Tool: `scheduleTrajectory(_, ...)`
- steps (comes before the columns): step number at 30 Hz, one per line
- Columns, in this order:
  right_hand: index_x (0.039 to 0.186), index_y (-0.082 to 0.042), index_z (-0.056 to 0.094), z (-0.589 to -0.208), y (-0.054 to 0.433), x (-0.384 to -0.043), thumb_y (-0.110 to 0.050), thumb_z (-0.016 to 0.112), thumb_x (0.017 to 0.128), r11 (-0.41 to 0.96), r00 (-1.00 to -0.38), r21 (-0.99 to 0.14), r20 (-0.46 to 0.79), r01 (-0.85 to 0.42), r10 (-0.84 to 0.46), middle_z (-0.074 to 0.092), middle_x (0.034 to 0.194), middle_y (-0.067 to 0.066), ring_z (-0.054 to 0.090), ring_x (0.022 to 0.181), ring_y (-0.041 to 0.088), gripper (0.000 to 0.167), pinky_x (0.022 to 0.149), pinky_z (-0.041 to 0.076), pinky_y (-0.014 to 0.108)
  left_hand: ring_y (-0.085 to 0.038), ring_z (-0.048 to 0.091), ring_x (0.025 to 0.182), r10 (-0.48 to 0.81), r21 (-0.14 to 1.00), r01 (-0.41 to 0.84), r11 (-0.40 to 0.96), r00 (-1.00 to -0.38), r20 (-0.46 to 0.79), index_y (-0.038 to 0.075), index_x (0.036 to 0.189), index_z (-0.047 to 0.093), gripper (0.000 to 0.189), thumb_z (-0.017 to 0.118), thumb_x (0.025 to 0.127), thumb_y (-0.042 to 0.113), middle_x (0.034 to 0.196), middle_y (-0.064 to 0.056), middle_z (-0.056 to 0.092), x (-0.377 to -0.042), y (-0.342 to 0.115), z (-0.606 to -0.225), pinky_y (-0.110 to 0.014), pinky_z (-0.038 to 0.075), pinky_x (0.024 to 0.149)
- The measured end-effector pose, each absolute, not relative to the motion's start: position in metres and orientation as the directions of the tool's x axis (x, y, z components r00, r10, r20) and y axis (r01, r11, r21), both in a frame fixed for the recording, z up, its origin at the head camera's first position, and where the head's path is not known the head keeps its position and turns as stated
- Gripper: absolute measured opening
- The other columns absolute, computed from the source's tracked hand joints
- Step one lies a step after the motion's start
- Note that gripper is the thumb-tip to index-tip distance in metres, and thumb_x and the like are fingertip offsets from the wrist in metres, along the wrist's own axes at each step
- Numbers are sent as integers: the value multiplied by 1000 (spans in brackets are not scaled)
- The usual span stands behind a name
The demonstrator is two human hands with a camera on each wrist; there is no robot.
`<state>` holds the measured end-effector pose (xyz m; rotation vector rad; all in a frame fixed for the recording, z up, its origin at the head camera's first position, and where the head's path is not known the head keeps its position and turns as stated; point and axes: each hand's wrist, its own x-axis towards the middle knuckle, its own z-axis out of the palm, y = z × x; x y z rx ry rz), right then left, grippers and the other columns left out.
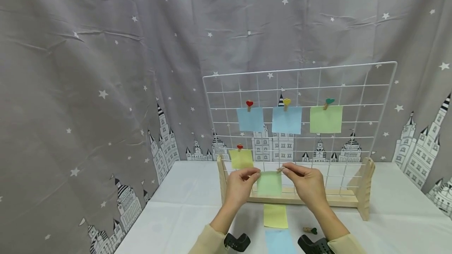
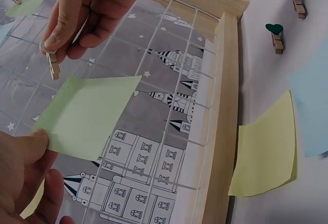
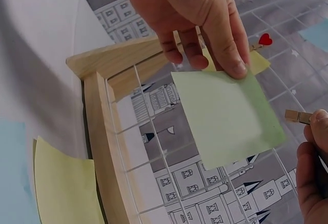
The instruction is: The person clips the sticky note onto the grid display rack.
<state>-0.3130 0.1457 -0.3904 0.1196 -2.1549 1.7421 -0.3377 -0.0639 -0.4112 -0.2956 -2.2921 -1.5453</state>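
Note:
My left hand (image 1: 240, 185) pinches a light green square of paper (image 1: 269, 183) by its left edge, in front of the lower part of a white wire grid (image 1: 300, 72). Between thumb and fingertips, my right hand (image 1: 308, 183) grips a small wooden clothespin (image 3: 297, 116) close to the paper's upper right corner. A narrow gap shows between clothespin and paper in the left wrist view. Just up and left of the green paper, a yellow paper (image 1: 241, 159) hangs on the grid under a red heart clothespin (image 1: 239, 147).
Higher on the grid hang two blue papers (image 1: 250, 119) and a green one (image 1: 326, 119), each under a heart clothespin. A wooden base (image 1: 365, 191) holds the grid. On the white table lie yellow (image 1: 276, 216) and blue (image 1: 280, 242) papers and loose heart clothespins (image 2: 277, 38).

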Motion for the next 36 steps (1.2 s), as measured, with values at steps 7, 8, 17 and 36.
scheduleTrajectory(7, 114, -9, 80, -390, 142, -316, -19, 77, 94, 243, -920, -920, 353, -309, 169, 76, 120, 12, 67, 91, -11, 22, 62, 50, 18, -8, 61, 79, -32, 854, 360, 375, -916, 400, 20, 98, 83, 8, 77, 93, 24, 105, 1, 79, -337, -61, -407, -22, 50, 66)
scheduleTrajectory(8, 113, -9, 80, -390, 142, -317, -18, 77, 94, 240, -918, -919, 358, -313, 173, 76, 119, 12, 67, 91, -10, 22, 66, 52, 16, -8, 61, 79, -33, 855, 356, 376, -917, 397, 20, 98, 83, 9, 77, 93, 24, 105, 1, 79, -337, -61, -407, -22, 50, 66)
scheduleTrajectory(17, 113, -10, 80, -387, 137, -323, -19, 77, 94, 237, -904, -911, 385, -339, 185, 77, 116, 12, 68, 90, -10, 21, 72, 54, 14, -8, 59, 80, -61, 866, 340, 366, -920, 387, 20, 99, 83, 9, 77, 93, 24, 103, 3, 78, -340, -56, -402, -23, 49, 66)
scheduleTrajectory(36, 109, -4, 80, -374, 132, -330, -11, 79, 91, 189, -870, -890, 449, -416, 201, 78, 111, 15, 73, 94, 0, 19, 75, 56, 12, -7, 60, 77, -91, 852, 369, 373, -899, 429, 18, 100, 83, 9, 76, 94, 21, 104, 2, 79, -348, -45, -385, -22, 48, 62)
